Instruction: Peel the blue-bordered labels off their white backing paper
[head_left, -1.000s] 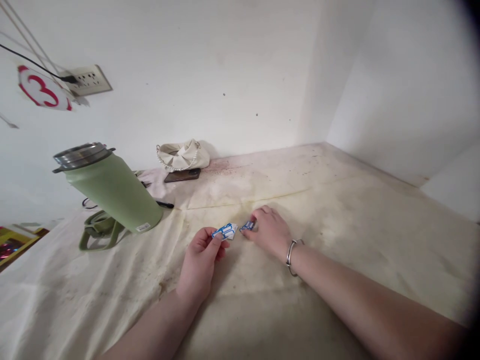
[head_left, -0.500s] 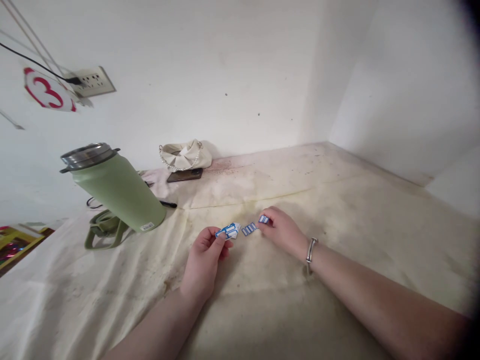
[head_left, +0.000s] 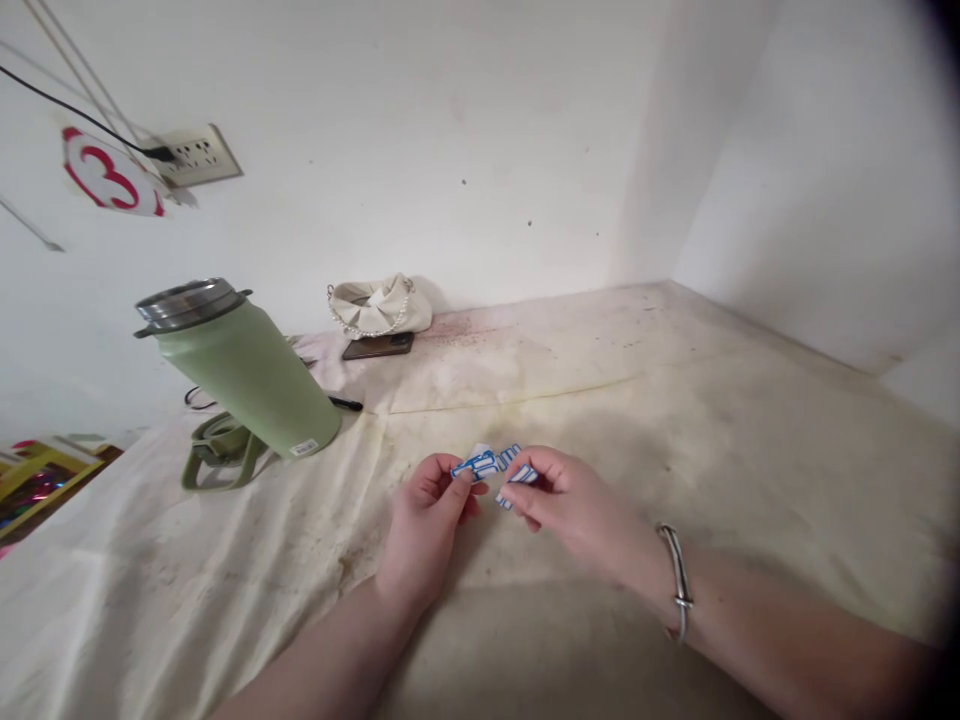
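My left hand (head_left: 427, 505) pinches several small blue-and-white paper pieces (head_left: 478, 465) between thumb and fingers, low over the cloth. Close to its right, my right hand (head_left: 559, 500) grips a blue-and-white striped paper piece (head_left: 523, 475), with a bracelet at the wrist. Another striped piece (head_left: 511, 456) shows just behind the fingers, partly covered by them; whether it lies on the cloth or is held I cannot tell. What is printed on the pieces is too small to read.
A pale, wrinkled cloth (head_left: 675, 400) covers the table. To the left stand an open green bottle (head_left: 251, 375) and its lid (head_left: 221, 450), with a black pen (head_left: 347, 404) beside them. A white bag (head_left: 382, 305) and a phone (head_left: 379, 346) lie near the wall.
My right hand has come nearer, turning its striped piece downward beside the left hand's pieces. My left hand still holds its pieces. The whole view has shifted slightly.
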